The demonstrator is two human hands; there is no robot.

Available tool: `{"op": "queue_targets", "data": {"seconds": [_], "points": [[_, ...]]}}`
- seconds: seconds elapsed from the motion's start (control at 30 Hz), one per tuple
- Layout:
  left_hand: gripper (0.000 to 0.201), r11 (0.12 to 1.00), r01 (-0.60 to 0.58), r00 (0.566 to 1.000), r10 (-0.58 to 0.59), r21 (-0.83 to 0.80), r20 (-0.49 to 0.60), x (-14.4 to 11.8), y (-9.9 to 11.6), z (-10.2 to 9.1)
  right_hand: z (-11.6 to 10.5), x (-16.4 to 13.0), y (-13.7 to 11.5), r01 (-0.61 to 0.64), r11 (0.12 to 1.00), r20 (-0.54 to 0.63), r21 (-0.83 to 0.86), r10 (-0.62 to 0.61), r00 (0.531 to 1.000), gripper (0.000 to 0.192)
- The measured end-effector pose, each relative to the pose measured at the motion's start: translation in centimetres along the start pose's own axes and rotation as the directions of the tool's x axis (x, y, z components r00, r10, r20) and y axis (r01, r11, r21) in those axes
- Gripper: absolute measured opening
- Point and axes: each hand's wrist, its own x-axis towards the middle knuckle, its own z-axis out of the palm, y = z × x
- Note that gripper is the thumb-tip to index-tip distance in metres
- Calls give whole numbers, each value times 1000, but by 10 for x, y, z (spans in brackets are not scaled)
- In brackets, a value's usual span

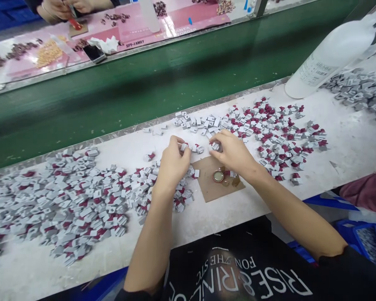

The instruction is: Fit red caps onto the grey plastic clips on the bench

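1. Possibly the likeliest mishap is a dropped part: the person's left hand and right hand each pinch something tiny by the fingertips, so a slight slip could let it fall among near-identical pieces.

2. Another risk is sticky mess. Just nearer than the right hand lies a brown card bearing a small round dish and a shiny amber patch, perhaps glue; a lowered wrist or sleeve could smear it.

3. A forearm sweeping left might also drag the grey-and-red left pile, which spreads close to the left arm, and mix up pieces.

4. The left fingers are closed around a small grey left piece, which sits between thumb and forefinger, at their right-hand side.

5. The right fingers are pinched together on a grey right piece, held at the tips, on the left side of that hand.

6. Between the two hands, touching neither as far as I can tell, a loose grey-and-red piece rests on the white table.

7. Farther right spreads the right pile, with a white bottle beyond it.
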Motion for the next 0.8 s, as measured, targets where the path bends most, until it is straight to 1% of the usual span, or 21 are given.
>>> {"op": "queue_targets", "data": {"seconds": [0.1, 0.13, 0.2, 0.23, 0.27, 0.3, 0.4, 0.5, 0.6, 0.67, 0.7, 0.77, 0.8], "points": [[9, 996, -29, 1000, 29, 81, 7, 0, 2, 7, -1, -3, 5, 12, 999, -29, 48, -11, 1000, 25], [14, 994, -48, 999, 47, 98, 10, -1, 1, 10, -1, -3, 5, 25, 999, -29, 48, -23, 999, 25], [30, 989, -96, 995, 93, 114, 33, -2, 1, 17, 1, -1, 1, 43, 998, -15, 34, -43, 999, 24], [36, 989, -114, 993, 110, 98, 46, -3, 2, 21, 3, 0, -2, 50, 998, 1, 26, -50, 999, 23], [38, 990, -124, 991, 121, 63, 58, -3, 2, 24, 4, 2, -6, 52, 998, 21, 19, -53, 998, 24], [35, 992, -128, 990, 127, 19, 65, -3, 3, 27, 6, 4, -10, 51, 999, 42, 18, -52, 998, 24], [23, 988, -107, 991, 115, -109, 66, 0, 5, 28, 7, 9, -19, 46, 998, 70, 38, -48, 996, 28], [22, 979, -74, 992, 91, -191, 85, 5, 9, 22, 4, 12, -24, 48, 997, 29, 65, -50, 998, 30], [22, 952, -14, 983, 69, -306, 168, 7, 18, 16, -5, 8, -26, 72, 982, -48, 172, -65, 997, 30], [24, 903, 42, 963, 78, -428, 259, 7, 27, 15, -10, 3, -28, 115, 951, -117, 287, -84, 990, 28], [26, 856, 81, 952, 86, -510, 295, 7, 33, 16, -12, 1, -29, 141, 932, -154, 333, -93, 984, 28], [31, 749, 147, 942, 94, -646, 323, 7, 45, 19, -14, -5, -32, 176, 907, -217, 383, -97, 971, 29], [35, 711, 162, 943, 93, -684, 319, 9, 51, 21, -16, -7, -33, 185, 898, -241, 399, -92, 966, 30]]}}
